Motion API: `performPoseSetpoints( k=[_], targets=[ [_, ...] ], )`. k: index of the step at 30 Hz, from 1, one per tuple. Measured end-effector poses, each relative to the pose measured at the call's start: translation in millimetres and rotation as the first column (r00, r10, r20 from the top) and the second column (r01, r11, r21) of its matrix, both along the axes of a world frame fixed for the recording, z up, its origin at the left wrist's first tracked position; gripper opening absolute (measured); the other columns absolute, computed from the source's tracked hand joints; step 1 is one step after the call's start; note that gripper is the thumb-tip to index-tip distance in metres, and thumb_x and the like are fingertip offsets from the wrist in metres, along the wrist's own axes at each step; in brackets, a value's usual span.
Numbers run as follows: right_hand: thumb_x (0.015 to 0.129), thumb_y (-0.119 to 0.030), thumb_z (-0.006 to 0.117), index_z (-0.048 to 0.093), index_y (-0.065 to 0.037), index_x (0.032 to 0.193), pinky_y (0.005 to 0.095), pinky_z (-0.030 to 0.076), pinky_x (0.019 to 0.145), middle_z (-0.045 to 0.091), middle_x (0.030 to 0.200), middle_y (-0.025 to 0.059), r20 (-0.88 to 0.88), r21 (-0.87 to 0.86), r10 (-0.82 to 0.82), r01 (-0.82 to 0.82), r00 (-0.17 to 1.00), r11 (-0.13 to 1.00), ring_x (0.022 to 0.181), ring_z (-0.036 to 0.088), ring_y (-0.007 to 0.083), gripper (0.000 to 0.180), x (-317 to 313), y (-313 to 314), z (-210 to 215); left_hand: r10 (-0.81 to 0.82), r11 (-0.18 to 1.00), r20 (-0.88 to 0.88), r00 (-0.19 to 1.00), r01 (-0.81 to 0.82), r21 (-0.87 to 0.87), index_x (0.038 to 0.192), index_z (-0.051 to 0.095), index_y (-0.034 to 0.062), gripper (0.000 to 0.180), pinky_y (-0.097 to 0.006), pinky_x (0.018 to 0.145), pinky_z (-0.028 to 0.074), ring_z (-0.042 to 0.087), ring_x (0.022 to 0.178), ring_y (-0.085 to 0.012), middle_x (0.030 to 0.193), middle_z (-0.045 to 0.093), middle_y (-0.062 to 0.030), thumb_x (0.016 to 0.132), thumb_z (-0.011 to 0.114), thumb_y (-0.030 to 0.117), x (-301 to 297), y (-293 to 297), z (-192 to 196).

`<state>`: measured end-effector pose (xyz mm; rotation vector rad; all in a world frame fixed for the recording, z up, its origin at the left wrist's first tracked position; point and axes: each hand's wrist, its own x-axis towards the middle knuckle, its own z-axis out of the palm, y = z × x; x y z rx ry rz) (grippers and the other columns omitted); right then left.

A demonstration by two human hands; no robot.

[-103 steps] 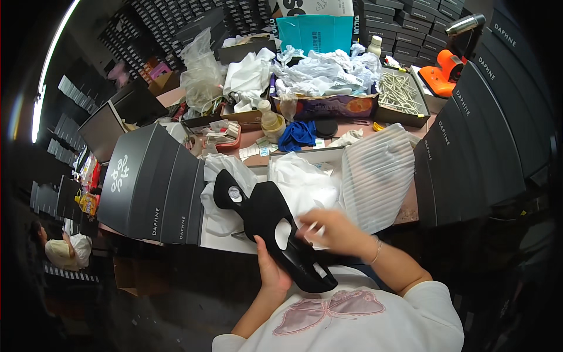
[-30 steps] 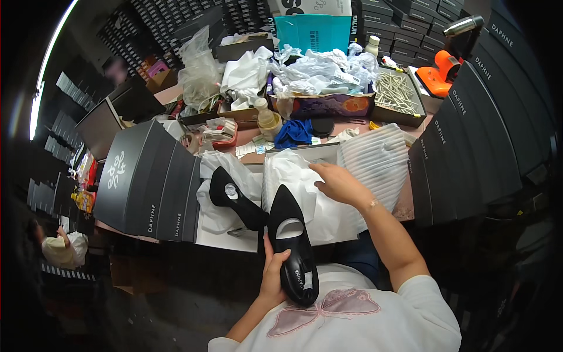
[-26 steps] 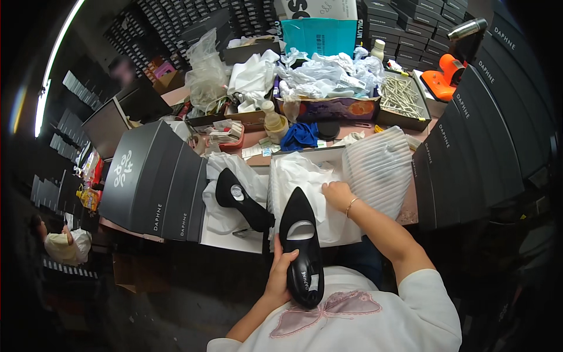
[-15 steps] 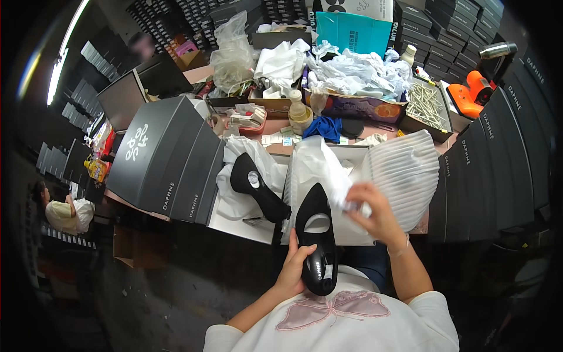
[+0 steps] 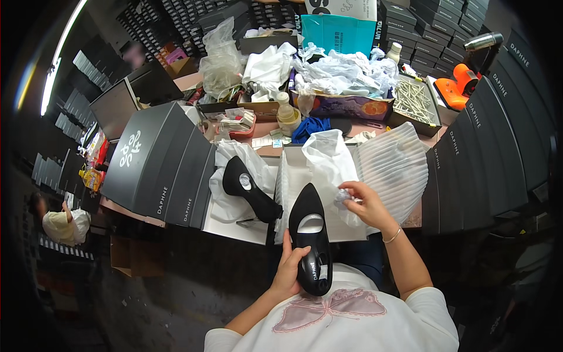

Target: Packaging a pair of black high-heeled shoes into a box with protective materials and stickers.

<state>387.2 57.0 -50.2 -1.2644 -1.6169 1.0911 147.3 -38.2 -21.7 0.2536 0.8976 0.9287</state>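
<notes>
A black pointed shoe [image 5: 316,251] is in my left hand [image 5: 285,273], its toe facing away from me and white stuffing showing in its opening. Pinched in the fingers of my right hand [image 5: 370,206] is a crumpled paper wad [image 5: 342,196], just right of the shoe's toe. Behind that wad, white tissue paper [image 5: 327,159] spreads over an open shoe box [image 5: 346,233]. The matching black shoe [image 5: 255,196] lies on tissue at the left side of the box, also stuffed with white.
Ribbed white foam wrap [image 5: 396,176] lies right of the box. Dark shoe boxes [image 5: 153,161] flank it on the left, and more stacked boxes [image 5: 469,170] on the right. Behind stand a bottle [image 5: 288,114], a blue cloth [image 5: 311,126], a paper-filled carton [image 5: 346,107] and an orange tape dispenser [image 5: 457,88].
My right hand has moved slightly down and left with the wad, closer to the box. The whole view has shifted a little; the shoe stays in my left hand.
</notes>
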Motion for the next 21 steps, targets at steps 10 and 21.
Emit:
performPoseSetpoints(
  k=[10,21],
  targets=[
    [0.074,0.005,0.068,0.061,-0.005,0.096,0.0348,0.05,0.073,0.059,0.098,0.0118,0.246,0.275,0.178,-0.244,0.953,0.93,0.085,0.061,0.0287,0.026,-41,-56,78,0.017,1.0,0.048,0.999,-0.016,-0.009,0.152,-0.01,0.0154,0.095,-0.033,0.092,0.046,0.05,0.112,-0.0183,0.136,0.036,-0.0126,0.085,0.057,0.003,5,0,-5],
    [0.056,-0.017,0.085,0.048,-0.013,0.133,0.0411,0.042,0.085,0.056,0.112,0.0132,0.415,0.643,-0.365,0.016,0.833,0.766,0.099,0.056,0.0331,0.085,-71,-20,39,-0.031,0.857,-0.336,0.941,0.199,0.476,0.152,-0.012,0.012,0.096,-0.029,0.104,0.034,0.033,0.129,-0.0175,0.151,0.017,-0.0123,0.082,0.052,-0.005,3,-11,-6]
  ],
)
